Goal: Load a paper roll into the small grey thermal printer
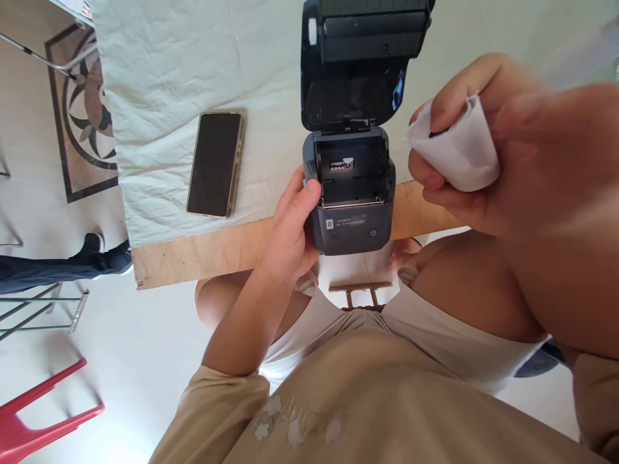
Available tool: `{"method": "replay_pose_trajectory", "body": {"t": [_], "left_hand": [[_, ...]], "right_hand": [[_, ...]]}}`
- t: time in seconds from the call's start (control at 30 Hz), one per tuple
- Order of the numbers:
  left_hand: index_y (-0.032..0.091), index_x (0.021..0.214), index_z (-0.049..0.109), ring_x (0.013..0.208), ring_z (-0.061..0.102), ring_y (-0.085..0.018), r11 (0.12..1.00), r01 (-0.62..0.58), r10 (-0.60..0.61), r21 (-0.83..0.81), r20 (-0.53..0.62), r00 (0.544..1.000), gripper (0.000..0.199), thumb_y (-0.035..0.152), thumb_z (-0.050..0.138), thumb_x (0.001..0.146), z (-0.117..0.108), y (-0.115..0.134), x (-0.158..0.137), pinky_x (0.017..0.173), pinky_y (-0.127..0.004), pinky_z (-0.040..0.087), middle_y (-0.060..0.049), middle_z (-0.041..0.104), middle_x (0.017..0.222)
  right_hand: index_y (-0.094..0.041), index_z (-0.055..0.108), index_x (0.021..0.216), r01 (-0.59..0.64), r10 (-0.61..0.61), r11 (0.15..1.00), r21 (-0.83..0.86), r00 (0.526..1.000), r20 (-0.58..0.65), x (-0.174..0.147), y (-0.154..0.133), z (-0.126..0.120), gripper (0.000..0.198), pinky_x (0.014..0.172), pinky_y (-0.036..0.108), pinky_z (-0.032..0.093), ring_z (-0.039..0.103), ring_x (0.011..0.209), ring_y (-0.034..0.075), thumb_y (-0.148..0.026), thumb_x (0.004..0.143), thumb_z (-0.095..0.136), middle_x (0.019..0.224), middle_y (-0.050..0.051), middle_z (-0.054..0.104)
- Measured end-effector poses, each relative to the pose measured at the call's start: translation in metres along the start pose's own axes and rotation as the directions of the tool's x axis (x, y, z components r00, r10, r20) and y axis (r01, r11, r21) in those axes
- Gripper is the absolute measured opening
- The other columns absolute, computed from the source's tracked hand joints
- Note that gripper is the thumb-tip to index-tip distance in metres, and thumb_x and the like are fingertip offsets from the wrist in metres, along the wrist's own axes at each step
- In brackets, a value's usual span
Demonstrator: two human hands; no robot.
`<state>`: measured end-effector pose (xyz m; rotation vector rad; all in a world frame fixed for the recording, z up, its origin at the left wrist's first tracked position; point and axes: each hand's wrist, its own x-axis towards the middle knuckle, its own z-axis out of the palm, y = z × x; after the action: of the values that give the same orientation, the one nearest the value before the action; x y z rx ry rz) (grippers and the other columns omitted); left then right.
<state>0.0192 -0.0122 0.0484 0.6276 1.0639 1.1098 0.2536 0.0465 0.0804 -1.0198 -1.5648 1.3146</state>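
Printer (355, 187), dark and squat, sits at the near edge of the table, its lower end jutting past the wood over the person's lap. Its lid (355, 90) is flipped right back, and no roll shows in the bay, only a small printed sticker (342, 165) at the bottom. The left hand (293, 235) grips the printer's left side, thumb over the rim; whether the table bears any weight, I can't tell. Off to the right and apart from the printer, the right hand (512, 142) has its fingers curled tight around a thin white wrap (467, 154); something dark peeks out, but I can't make out what.

I'd call this the open-bay step, with the wrapped piece being dealt with. The next move seems to call for steadying the printer and getting the wrap off whatever it covers, without tearing.

Farther left, a phone (215, 164) lies on the pale cloth (159, 84); beyond are someone else's trouser leg (48, 272) and a red stool (48, 412).
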Motion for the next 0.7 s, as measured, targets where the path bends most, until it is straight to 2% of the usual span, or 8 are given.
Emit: {"method": "replay_pose_trajectory", "body": {"t": [0.1,0.2,0.23,0.33,0.43,0.53,0.63,0.7], "left_hand": [[0.027,0.125,0.076,0.118,0.089,-0.029,1.000,-0.013,0.013,0.014,0.013,1.000,0.037,0.057,0.074,0.104,-0.003,-0.003,0.001,0.072,-0.031,0.071,-0.004,0.089,0.109],[0.028,0.131,0.075,0.126,0.088,-0.032,0.999,-0.028,0.027,0.033,0.021,0.999,0.044,0.063,0.073,0.103,-0.004,-0.005,0.001,0.078,-0.036,0.073,-0.006,0.089,0.116],[0.029,0.131,0.074,0.128,0.087,-0.033,0.999,-0.024,0.023,0.039,0.021,1.000,0.047,0.065,0.075,0.102,-0.004,-0.006,0.001,0.079,-0.037,0.073,-0.006,0.089,0.117],[0.029,0.132,0.073,0.134,0.085,-0.036,0.999,-0.012,0.011,0.042,0.029,1.000,0.050,0.067,0.078,0.099,-0.004,-0.005,0.002,0.087,-0.041,0.074,-0.007,0.088,0.119],[0.028,0.132,0.072,0.141,0.082,-0.036,1.000,-0.001,0.000,0.017,0.055,0.998,0.049,0.065,0.077,0.101,-0.002,-0.003,0.002,0.096,-0.044,0.075,-0.009,0.088,0.127],[0.028,0.132,0.071,0.144,0.080,-0.037,1.000,0.018,-0.018,0.004,0.073,0.997,0.046,0.063,0.074,0.103,-0.001,0.000,0.000,0.103,-0.049,0.075,-0.011,0.088,0.137],[0.029,0.127,0.074,0.143,0.081,-0.037,1.000,0.004,-0.005,0.008,0.068,0.998,0.041,0.061,0.076,0.102,-0.001,0.000,0.000,0.094,-0.045,0.076,-0.008,0.089,0.129],[0.029,0.123,0.075,0.142,0.082,-0.036,1.000,-0.007,0.007,-0.011,0.054,0.999,0.038,0.059,0.080,0.100,-0.001,-0.001,0.000,0.086,-0.041,0.077,-0.006,0.089,0.118]], "right_hand": [[-0.032,0.075,0.103,-0.230,0.185,0.953,0.197,0.958,0.220,0.004,0.007,-0.018,0.049,0.033,0.024,0.041,0.071,0.060,0.014,-0.076,0.086,0.092,0.082,-0.004,0.068],[-0.033,0.073,0.108,-0.241,0.184,0.935,0.260,0.957,0.225,0.005,0.010,-0.025,0.021,0.040,0.025,0.050,0.077,0.070,0.014,-0.043,0.097,0.088,0.089,-0.005,0.070],[-0.035,0.073,0.111,-0.249,0.184,0.930,0.269,0.952,0.244,0.004,0.010,-0.024,0.022,0.044,0.024,0.053,0.077,0.074,0.013,-0.033,0.095,0.088,0.092,-0.007,0.072],[-0.044,0.073,0.126,-0.215,0.151,0.937,0.277,0.961,0.233,-0.003,0.008,-0.017,0.050,0.057,0.018,0.060,0.075,0.077,0.008,-0.015,0.088,0.085,0.092,-0.012,0.074],[-0.051,0.067,0.146,-0.185,0.124,0.952,0.244,0.961,0.247,-0.011,0.003,-0.012,0.067,0.073,0.017,0.068,0.078,0.083,0.005,-0.014,0.092,0.084,0.097,-0.014,0.078],[-0.059,0.060,0.153,-0.193,0.132,0.957,0.215,0.954,0.269,-0.013,0.001,-0.018,0.076,0.079,0.021,0.072,0.081,0.085,0.004,-0.016,0.096,0.085,0.108,-0.016,0.082],[-0.057,0.066,0.145,-0.227,0.188,0.951,0.212,0.964,0.188,-0.008,0.006,-0.027,0.071,0.073,0.024,0.071,0.083,0.089,0.008,-0.026,0.089,0.096,0.106,-0.015,0.079],[-0.048,0.071,0.134,-0.173,0.156,0.972,0.156,0.981,0.114,-0.005,0.014,-0.030,0.059,0.070,0.028,0.070,0.082,0.089,0.012,-0.045,0.085,0.103,0.107,-0.012,0.076]]}}
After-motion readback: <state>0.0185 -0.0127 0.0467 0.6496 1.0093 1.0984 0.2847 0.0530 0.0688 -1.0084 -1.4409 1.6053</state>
